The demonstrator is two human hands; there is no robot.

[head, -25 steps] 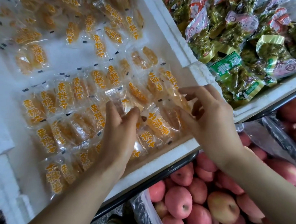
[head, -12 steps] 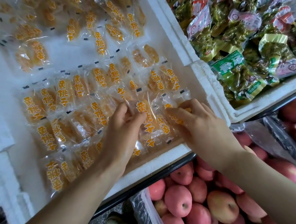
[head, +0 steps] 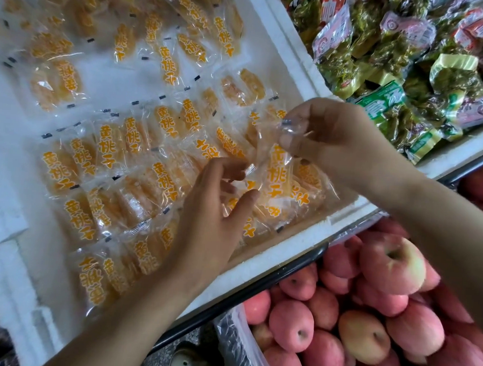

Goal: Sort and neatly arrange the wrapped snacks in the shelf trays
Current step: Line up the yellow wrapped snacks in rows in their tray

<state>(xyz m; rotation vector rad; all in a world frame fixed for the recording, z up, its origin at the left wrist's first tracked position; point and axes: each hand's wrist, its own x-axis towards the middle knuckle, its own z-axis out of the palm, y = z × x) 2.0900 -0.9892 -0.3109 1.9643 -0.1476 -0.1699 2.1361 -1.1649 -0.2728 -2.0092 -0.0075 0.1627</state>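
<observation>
Since half a second ago: right hand (head: 339, 140) was down on the pile in the near right corner, is now raised above it; one packet (head: 279, 175) has come up with it, hanging nearly upright over the rest; left hand (head: 212, 223) is in much the same spot, fingers less curled than before

Right fingertips (head: 304, 113) are bunched together, pinching the clear top seal of the packet; the other fingers are curled in behind

Left hand: fingers (head: 224, 167) are loosely bent, thumb (head: 249, 197) is spread away from them; the tips are at the packet's lower left edge, touching the wrapper; can't tell if it's a real pinch or only contact

The packet is clear film with orange lettering and yellow fruit inside; it sits over the near right corner of the white foam tray (head: 293, 61); the other peach packets (head: 109, 152) lie in rough overlapping rows across the tray floor, looser towards the far side

Neighbouring tray (head: 463, 148) to the right holds green pickle packs (head: 397, 59); apples (head: 367, 318) sit below the black shelf rail (head: 256, 294)
</observation>
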